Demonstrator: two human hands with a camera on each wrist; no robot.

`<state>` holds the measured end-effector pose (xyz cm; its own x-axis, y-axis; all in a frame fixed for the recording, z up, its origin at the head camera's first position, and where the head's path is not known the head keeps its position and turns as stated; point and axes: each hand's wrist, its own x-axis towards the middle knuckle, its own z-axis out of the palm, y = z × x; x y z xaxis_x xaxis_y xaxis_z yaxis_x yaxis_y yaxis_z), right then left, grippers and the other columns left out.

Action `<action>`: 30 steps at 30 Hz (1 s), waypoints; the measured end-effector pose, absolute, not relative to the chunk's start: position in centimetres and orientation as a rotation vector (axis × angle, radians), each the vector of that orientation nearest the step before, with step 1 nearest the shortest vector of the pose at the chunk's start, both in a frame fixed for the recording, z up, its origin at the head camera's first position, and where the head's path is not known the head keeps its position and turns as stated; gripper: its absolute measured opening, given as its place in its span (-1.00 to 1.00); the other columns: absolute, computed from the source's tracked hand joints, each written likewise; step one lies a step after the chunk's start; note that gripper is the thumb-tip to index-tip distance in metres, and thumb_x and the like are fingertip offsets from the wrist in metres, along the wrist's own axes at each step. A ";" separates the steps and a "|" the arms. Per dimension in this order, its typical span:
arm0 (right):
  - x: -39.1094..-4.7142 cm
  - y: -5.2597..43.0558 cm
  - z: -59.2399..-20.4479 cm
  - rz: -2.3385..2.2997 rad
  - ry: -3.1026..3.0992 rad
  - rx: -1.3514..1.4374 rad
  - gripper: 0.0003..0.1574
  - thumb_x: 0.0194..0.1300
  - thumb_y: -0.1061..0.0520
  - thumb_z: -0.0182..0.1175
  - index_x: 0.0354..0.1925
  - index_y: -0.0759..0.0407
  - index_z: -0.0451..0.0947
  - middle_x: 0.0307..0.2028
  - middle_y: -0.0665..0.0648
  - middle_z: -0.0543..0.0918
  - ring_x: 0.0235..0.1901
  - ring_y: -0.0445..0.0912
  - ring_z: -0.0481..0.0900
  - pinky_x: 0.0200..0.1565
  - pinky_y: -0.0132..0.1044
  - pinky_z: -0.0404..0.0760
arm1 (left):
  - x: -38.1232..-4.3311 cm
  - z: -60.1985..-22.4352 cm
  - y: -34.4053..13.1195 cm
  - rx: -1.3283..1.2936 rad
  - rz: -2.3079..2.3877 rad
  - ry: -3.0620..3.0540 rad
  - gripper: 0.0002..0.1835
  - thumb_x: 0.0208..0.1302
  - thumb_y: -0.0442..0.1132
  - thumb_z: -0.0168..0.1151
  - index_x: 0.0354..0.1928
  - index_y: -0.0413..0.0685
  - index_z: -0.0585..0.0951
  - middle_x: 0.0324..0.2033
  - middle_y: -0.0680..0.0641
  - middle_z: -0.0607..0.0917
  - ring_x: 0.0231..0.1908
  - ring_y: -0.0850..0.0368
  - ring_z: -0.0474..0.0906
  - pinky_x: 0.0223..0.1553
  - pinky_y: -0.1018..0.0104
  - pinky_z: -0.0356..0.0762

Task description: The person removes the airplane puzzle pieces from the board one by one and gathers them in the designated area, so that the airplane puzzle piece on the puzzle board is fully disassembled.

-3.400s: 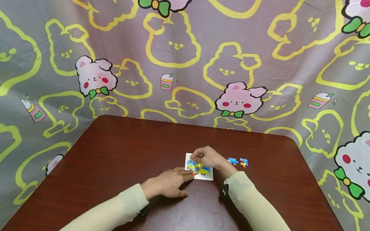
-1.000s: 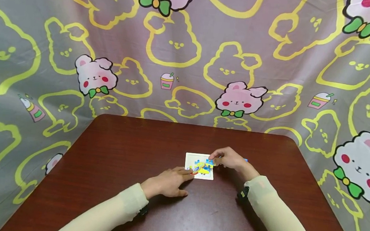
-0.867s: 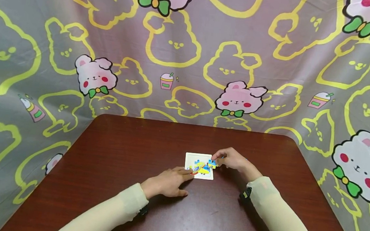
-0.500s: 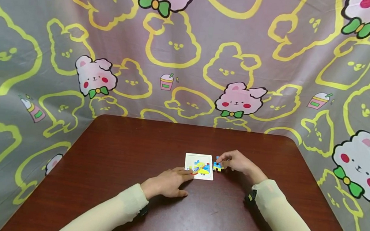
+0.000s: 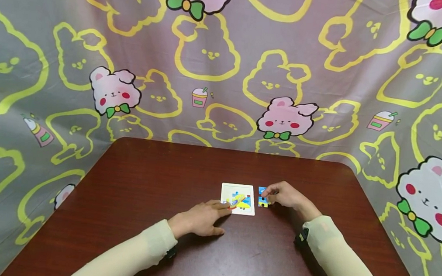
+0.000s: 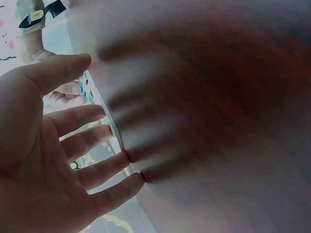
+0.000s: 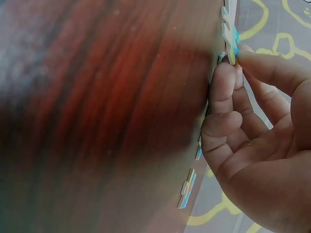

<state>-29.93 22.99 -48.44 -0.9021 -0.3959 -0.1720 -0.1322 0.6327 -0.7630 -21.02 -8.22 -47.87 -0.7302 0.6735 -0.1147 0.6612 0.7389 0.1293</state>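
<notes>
My left hand (image 5: pixel 203 218) lies with straight, spread fingers on the lower left edge of a square white puzzle board (image 5: pixel 252 212). In the left wrist view, the fingertips of the left hand (image 6: pixel 63 150) line up along the board's rim. A yellow plane picture (image 5: pixel 243 205) on blue partly fills the board; its upper left is bare. Right of the board, my right hand (image 5: pixel 285 194) pinches a blue and yellow puzzle piece (image 5: pixel 263 205) between thumb and fingers. In the right wrist view, the pinched puzzle piece (image 7: pixel 235 46) is at the fingertips, low by the tabletop.
Another blue puzzle piece (image 5: pixel 261 189) lies just beyond the pinched one. The right wrist view shows a further loose puzzle piece (image 7: pixel 187 189) on the brown table (image 5: pixel 155 171). A patterned curtain (image 5: pixel 227 68) hangs around the table's back and sides.
My right hand has moved from over the board to its right, carrying the blue and yellow puzzle piece off the board onto the table side. The left hand has stayed put.
</notes>
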 end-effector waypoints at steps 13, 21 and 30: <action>-30.0 23.0 -48.5 -1.122 2.558 -0.465 -0.85 0.27 0.30 0.24 -0.23 0.22 0.73 -0.36 0.12 0.73 -0.43 -0.10 0.55 -0.37 -0.27 0.50 | -21.0 -47.9 -8.2 1.063 0.132 2.768 -0.30 0.31 0.11 0.26 0.45 0.13 0.38 0.48 0.04 0.34 0.45 -0.06 0.27 0.29 -0.11 0.45; -30.0 23.0 -48.5 -1.124 2.563 -0.465 -0.86 0.27 0.28 0.25 -0.23 0.22 0.73 -0.44 0.09 0.70 -0.44 -0.12 0.54 -0.39 -0.30 0.48 | -21.0 -47.8 -8.1 1.059 0.121 2.770 -0.29 0.31 0.13 0.25 0.46 0.14 0.37 0.48 0.06 0.34 0.46 -0.05 0.27 0.29 -0.10 0.46; -30.4 22.2 -48.5 -1.137 2.554 -0.446 -0.87 0.28 0.23 0.27 -0.22 0.13 0.74 -0.45 0.05 0.68 -0.47 -0.09 0.49 -0.47 -0.31 0.39 | -21.0 -47.5 -8.1 1.050 0.121 2.765 -0.30 0.32 0.12 0.25 0.46 0.13 0.37 0.49 0.04 0.33 0.46 -0.05 0.27 0.30 -0.09 0.44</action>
